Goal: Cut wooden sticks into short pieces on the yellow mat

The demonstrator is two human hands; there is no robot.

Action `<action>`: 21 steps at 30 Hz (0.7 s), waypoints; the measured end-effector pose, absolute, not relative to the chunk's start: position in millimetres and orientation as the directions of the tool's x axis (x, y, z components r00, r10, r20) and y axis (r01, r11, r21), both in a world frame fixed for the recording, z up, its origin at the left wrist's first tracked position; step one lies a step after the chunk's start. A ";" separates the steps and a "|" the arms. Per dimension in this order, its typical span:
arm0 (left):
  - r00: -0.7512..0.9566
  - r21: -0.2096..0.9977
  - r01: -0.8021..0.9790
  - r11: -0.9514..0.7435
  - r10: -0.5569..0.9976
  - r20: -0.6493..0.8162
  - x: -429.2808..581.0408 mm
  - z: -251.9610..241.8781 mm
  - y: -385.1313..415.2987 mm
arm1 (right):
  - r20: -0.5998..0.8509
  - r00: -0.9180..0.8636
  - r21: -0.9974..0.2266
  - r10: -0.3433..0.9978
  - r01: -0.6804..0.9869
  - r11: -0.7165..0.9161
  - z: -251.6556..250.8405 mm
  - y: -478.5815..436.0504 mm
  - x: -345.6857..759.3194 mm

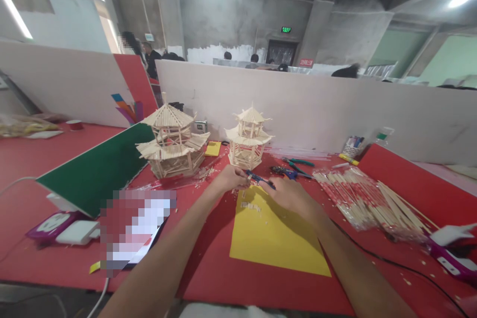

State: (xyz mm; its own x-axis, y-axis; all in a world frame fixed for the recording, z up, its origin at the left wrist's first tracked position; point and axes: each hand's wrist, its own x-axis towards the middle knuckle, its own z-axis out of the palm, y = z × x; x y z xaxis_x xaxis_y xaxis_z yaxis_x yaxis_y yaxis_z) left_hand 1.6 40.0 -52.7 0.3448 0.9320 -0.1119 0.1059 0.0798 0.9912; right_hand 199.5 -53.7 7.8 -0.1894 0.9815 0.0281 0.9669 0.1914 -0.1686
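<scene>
My left hand is closed in a pinch, with a small pale piece of wooden stick at its fingertips. Close beside it, my right hand grips a slim dark blue tool, whose tip points at the left fingers; its exact kind is too small to make out. Both hands are over the far edge of a yellow sheet. A row of short cut stick pieces lies on the sheet. Just behind the hands stands a small pagoda model built of wooden sticks.
A larger stick pagoda stands left of the small one. Teal-handled pliers and a blue glue gun lie to the right, near bagged sticks. A phone, power strip and green board are left.
</scene>
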 end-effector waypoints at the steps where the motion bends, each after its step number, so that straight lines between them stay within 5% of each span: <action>1: 0.350 0.991 0.107 0.075 0.930 -0.108 1.4 -53.6 40.7 | 0.033 -0.191 -0.166 0.981 0.967 0.194 8.0 -54.0 199.4; 21: 0.366 0.990 0.137 0.027 0.928 -0.075 0.4 -46.0 34.6 | 0.038 -0.221 -0.183 0.974 0.957 0.224 4.3 -50.0 201.6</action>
